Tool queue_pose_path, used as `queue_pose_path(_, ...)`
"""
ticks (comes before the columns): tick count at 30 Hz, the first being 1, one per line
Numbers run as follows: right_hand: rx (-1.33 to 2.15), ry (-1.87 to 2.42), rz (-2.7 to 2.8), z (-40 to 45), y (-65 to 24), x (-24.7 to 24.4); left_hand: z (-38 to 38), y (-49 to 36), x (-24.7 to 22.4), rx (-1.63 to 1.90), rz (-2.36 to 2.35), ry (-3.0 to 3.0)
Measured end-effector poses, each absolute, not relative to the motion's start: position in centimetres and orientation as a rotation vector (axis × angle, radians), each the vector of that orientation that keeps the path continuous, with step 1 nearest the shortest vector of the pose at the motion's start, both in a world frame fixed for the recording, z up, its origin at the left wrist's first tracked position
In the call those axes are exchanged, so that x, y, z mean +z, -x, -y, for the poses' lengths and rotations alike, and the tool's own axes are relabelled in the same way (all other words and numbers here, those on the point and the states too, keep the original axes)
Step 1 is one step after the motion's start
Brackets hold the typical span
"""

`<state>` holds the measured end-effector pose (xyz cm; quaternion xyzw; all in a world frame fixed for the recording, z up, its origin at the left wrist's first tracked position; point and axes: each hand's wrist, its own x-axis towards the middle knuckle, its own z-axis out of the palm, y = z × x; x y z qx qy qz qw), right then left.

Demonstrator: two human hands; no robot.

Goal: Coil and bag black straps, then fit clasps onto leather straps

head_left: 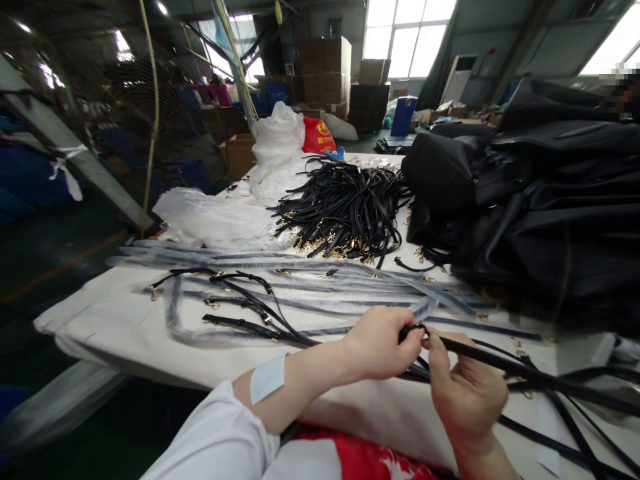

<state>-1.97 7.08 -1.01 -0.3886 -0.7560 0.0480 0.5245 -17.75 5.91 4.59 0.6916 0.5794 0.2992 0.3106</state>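
Near the table's front edge, my left hand (pixel 387 343) is closed with thumb and fingers pinching the end of a black strap (pixel 480 355). Close beside it, almost touching, my right hand (pixel 465 387) pinches the same strap, which runs off to the right. A small metal fitting shows between the two hands. Under and around them lie more black straps (pixel 245 325) with gold clasps. Beyond these, straps in clear plastic sleeves (pixel 320 288) stretch across the white table (pixel 115 300).
A heap of black straps (pixel 350 200) with gold clasps lies at the table's back. Clear plastic bags (pixel 215 217) and a red bag (pixel 317 135) are at the back left. Large black bags (pixel 540 200) are piled on the right. Cartons (pixel 327 73) stand farther off.
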Motion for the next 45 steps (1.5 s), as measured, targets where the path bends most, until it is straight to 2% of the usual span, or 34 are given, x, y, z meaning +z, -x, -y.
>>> queue_pose_path(9,0.326,0.858,1.615,-5.8,2.0,-2.1,-5.8,16.0,4.2,0.922,-1.373,-1.803)
queue_pose_path(17,0.349,0.781,1.52,-6.2,1.6,-1.0,-5.6,16.2,4.2,1.064,-1.292,-1.797)
queue_pose_path(31,0.667,0.98,1.266,-7.3,1.1,-1.6,-5.9,16.6,4.8,0.948,-1.313,-1.861)
queue_pose_path(37,0.675,1.037,1.121,-7.7,0.6,-2.0,-5.8,16.7,5.3,0.898,-1.352,-1.831)
queue_pose_path(45,0.594,1.009,1.288,-7.4,0.6,-1.6,-5.7,16.7,5.4,0.866,-1.382,-1.843)
